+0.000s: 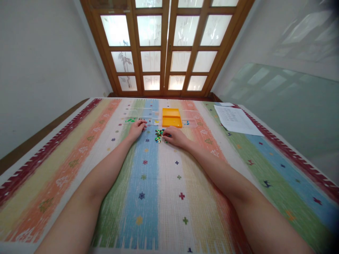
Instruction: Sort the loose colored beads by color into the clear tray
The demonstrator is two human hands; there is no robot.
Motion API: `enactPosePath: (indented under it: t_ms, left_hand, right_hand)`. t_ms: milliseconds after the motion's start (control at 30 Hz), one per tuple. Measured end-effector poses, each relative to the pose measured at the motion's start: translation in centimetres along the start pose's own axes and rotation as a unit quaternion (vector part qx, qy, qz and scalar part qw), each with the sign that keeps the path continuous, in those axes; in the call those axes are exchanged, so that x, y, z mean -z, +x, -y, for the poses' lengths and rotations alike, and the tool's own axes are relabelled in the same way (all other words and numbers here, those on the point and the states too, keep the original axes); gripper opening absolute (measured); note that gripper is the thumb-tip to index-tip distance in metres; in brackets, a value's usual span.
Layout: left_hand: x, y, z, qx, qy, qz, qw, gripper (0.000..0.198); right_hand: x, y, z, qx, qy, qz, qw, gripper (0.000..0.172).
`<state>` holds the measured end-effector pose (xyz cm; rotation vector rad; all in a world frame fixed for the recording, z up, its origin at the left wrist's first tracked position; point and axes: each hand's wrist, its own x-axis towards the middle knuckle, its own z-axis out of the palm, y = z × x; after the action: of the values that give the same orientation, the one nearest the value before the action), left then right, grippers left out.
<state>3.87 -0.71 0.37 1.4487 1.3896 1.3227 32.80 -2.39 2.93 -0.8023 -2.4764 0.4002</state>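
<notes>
A small heap of tiny multicoloured pieces point(159, 136), mostly green, yellow, white and dark, lies on the striped tablecloth. At its right edge is my right hand point(173, 135), fingers bent down and drawn together among the pieces; whatever is between the fingertips is too small to make out. My left hand point(137, 129) rests farther left by the near edge of a clear plastic tray, its fingers loosely spread and nothing visible in them. Green pieces point(130, 120) lie in that tray, close to the left hand. An orange open box point(171, 121) stands just beyond the right hand.
Blue pieces point(186, 122) lie in a clear tray point(195, 122) right of the orange box. Yellow pieces point(156, 121) lie left of it. Printed paper sheets point(235, 119) rest at the far right of the tablecloth point(169, 197). Wooden glazed doors point(166, 49) stand behind the table.
</notes>
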Motion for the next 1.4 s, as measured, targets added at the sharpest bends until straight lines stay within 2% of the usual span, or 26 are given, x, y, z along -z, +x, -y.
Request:
enactPosePath:
  t_ms: [100, 200, 400, 600, 733, 933, 1133, 1267, 1400]
  left_hand:
    - [-0.7, -0.9, -0.3, -0.094, 0.138, 0.065, 0.984, 0.02]
    - [-1.1, -1.5, -0.7, -0.16, 0.214, 0.103, 0.958, 0.018]
    - [-1.0, -1.7, -1.1, -0.163, 0.246, 0.112, 0.949, 0.023]
    - [-0.9, -1.7, -1.2, -0.165, 0.238, 0.117, 0.95, 0.021]
    - [-0.9, -1.8, -1.3, -0.166, 0.237, 0.117, 0.95, 0.021]
    - [-0.9, -1.9, -1.6, -0.167, 0.243, 0.127, 0.947, 0.019]
    - [-0.7, -2.1, -2.1, -0.202, 0.215, 0.231, 0.927, 0.012]
    - [-0.4, -2.0, -2.7, -0.217, 0.207, 0.3, 0.906, 0.014]
    - [-0.2, -2.0, -3.2, -0.251, 0.222, 0.328, 0.883, 0.02]
  right_hand:
    - [0.2, 0.9, -1.0, -0.038, 0.011, -0.044, 0.998, 0.012]
    - [0.3, 2.5, -2.2, -0.065, -0.007, -0.089, 0.994, 0.011]
    - [0.0, 6.5, -3.8, -0.106, -0.062, -0.137, 0.983, 0.013]
    - [-1.3, 8.9, -4.6, -0.144, -0.071, -0.133, 0.978, 0.014]
    - [-1.4, 8.1, -4.5, -0.145, -0.068, -0.119, 0.98, 0.016]
    - [-0.6, 4.2, -3.2, -0.092, -0.055, -0.089, 0.99, 0.016]
    - [-0.5, 0.9, -3.0, -0.092, -0.028, -0.087, 0.992, 0.018]
    - [-0.6, 0.3, -3.1, -0.1, -0.024, -0.098, 0.99, 0.017]
    - [-0.7, 0.4, -2.9, -0.101, -0.017, -0.099, 0.99, 0.016]
